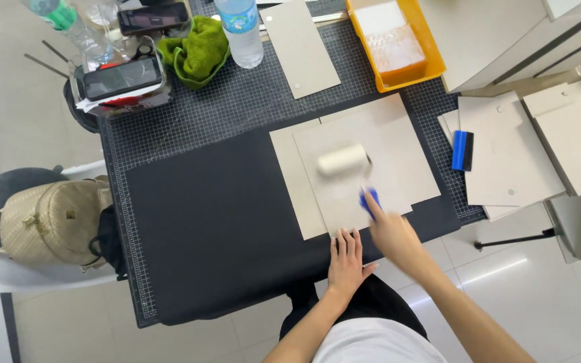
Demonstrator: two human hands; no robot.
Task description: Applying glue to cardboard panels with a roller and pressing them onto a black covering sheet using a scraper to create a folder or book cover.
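Right hand (390,232) grips roller (343,161); left hand (346,259) lies flat, open.
Grey board (344,195) could slip if pressing eases.

broad bare black sheet (216,222) left of grey boards (364,168), open passage there, bottle (242,30), green cloth (196,50), yellow tray (395,44) crowding far edge, blue scraper (462,150) at right

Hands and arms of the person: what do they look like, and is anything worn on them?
Both hands, left and right, are bare: no gloves, rings or watch show. Both forearms are uncovered to the bottom edge of the picture, with no sleeve in sight on them. The right hand is blurred, so small details there cannot be told. A white top shows between the arms.
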